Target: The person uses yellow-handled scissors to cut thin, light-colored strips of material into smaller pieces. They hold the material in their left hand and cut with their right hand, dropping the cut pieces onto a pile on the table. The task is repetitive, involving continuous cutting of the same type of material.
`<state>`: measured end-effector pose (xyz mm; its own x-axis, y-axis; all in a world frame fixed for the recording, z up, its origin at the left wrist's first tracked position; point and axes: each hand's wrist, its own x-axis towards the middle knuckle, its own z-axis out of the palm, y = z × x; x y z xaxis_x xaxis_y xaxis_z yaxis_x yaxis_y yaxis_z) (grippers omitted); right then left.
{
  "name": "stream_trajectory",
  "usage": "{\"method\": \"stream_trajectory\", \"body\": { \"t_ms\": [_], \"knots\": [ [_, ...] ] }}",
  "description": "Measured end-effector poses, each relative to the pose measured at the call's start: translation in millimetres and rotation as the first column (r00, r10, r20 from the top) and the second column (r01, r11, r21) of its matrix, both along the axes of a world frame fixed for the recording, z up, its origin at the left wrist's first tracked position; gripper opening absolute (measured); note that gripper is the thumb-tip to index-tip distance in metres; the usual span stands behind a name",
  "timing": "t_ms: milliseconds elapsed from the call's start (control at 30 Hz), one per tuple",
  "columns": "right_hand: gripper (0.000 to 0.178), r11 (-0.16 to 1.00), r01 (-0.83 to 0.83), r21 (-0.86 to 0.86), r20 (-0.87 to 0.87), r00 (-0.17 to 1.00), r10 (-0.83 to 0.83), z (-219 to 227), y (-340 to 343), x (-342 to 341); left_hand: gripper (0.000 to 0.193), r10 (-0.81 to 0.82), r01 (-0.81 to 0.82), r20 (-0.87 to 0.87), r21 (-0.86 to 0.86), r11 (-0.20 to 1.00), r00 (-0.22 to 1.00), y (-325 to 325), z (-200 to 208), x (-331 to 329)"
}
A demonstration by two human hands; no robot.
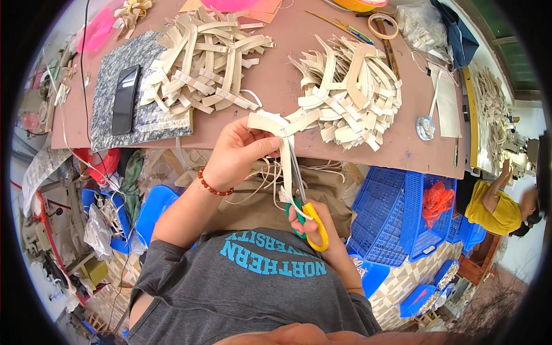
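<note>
Between thumb and fingers, my left hand (241, 150) pinches a cream strap piece (267, 122) made of strips joined in a branching shape. In my right hand (319, 223) are scissors (317, 233) with a yellow and a green handle, fingers through the loops. Their blades point up along the strip that hangs below my left thumb. A thin white cord (287, 198) trails beside the scissors. Beyond my hands, two heaps of similar pieces lie on the table: a left heap (207, 60) and a right heap (351, 89).
The brown table (276, 63) holds a black phone (126, 99) on a speckled stone slab (103, 86), a tape roll (383, 26) and a small clear spool (425, 127). Blue crates (382, 215) stand below right. A person in a yellow top (493, 210) sits further right.
</note>
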<state>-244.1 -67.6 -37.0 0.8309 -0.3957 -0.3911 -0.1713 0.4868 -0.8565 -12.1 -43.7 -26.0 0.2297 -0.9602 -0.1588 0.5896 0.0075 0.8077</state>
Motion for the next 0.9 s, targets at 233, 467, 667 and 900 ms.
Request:
{"method": "stream_trajectory", "body": {
  "t_ms": [233,467,667,900],
  "knots": [
    [0.063,0.999,0.024,-0.044,0.037,0.999,-0.022,0.5,4.0,2.4,0.017,-0.05,0.05,0.026,0.004,0.999,0.998,0.5,2.8,3.7],
    [0.061,0.998,-0.025,-0.052,-0.009,1.0,0.025,1.0,2.6,-1.7,0.021,-0.138,0.137,0.058,0.021,0.99,0.989,-3.8,6.4,12.3],
    [0.083,0.984,-0.036,-0.172,-0.173,0.985,0.006,-0.9,3.7,2.4,0.031,-0.264,0.262,0.054,0.028,0.965,0.963,-15.7,9.3,25.5],
    [0.068,0.971,-0.127,-0.202,-0.161,0.982,0.095,-5.2,1.6,-4.3,0.03,-0.37,0.37,0.004,0.034,0.928,0.929,-13.3,4.6,36.7]
  ]
}}
